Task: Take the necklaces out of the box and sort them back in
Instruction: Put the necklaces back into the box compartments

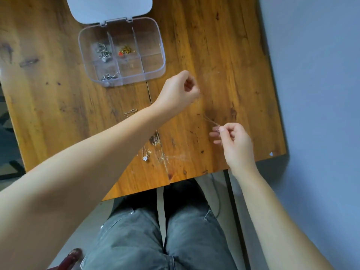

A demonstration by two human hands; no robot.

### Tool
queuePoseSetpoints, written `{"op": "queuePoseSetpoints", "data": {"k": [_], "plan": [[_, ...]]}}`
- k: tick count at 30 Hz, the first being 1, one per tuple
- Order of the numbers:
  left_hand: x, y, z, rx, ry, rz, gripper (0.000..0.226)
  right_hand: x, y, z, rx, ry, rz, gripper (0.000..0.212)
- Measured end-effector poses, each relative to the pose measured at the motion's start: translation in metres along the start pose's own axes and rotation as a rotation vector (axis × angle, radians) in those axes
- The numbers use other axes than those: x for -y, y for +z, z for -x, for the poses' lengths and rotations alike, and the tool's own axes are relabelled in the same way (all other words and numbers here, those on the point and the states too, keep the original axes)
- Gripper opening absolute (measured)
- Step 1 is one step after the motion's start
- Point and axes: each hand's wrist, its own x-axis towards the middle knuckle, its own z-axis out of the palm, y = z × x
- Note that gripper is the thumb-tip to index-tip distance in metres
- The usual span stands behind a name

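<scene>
A clear plastic box (155, 45) with its white lid open sits at the back of the wooden table. Silver pieces (103, 52) lie in its back left compartment, a gold piece with a red bead (125, 51) in the middle one, and more silver (110, 76) at the front left. A thin chain (209, 118) stretches between both hands above the table. My left hand (180, 90) pinches one end. My right hand (233, 141) pinches the other end by its small pendant. Loose necklaces (146, 155) lie on the table under my left forearm.
The table's front edge (194, 176) runs close to my lap, and its right edge (272, 94) borders a grey floor. Another small chain (131, 112) lies beside my left forearm. My knees in grey jeans sit below the table.
</scene>
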Motion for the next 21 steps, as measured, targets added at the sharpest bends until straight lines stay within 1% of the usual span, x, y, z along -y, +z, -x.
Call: {"op": "queuePoseSetpoints", "data": {"k": [1,3,5,7,10,13,16,19,21], "plan": [[-0.003,-0.010,0.004,-0.028,-0.023,0.113,0.007,0.012,0.000,-0.003,-0.005,-0.025,-0.055,0.010],[-0.007,-0.035,0.013,-0.084,-0.030,0.265,0.010,0.040,0.002,-0.011,-0.008,-0.100,-0.121,0.010],[-0.005,-0.063,0.020,-0.147,-0.029,0.361,0.014,0.069,0.008,-0.018,0.010,-0.172,-0.175,0.009],[0.003,-0.091,0.023,-0.215,-0.038,0.393,0.016,0.098,0.020,-0.026,0.033,-0.237,-0.169,0.007],[0.018,-0.127,0.019,-0.313,-0.078,0.322,0.011,0.131,0.050,-0.040,0.072,-0.304,-0.112,0.008],[0.033,-0.143,0.009,-0.352,-0.124,0.249,0.006,0.150,0.084,-0.055,0.118,-0.320,-0.028,0.010],[0.043,-0.142,-0.003,-0.332,-0.127,0.097,0.006,0.157,0.115,-0.070,0.161,-0.318,0.088,0.009],[0.050,-0.136,-0.010,-0.265,-0.068,-0.116,0.008,0.156,0.138,-0.084,0.192,-0.326,0.240,0.011],[0.054,-0.136,-0.012,-0.221,-0.032,-0.182,0.011,0.156,0.147,-0.091,0.202,-0.331,0.313,0.014]]}}
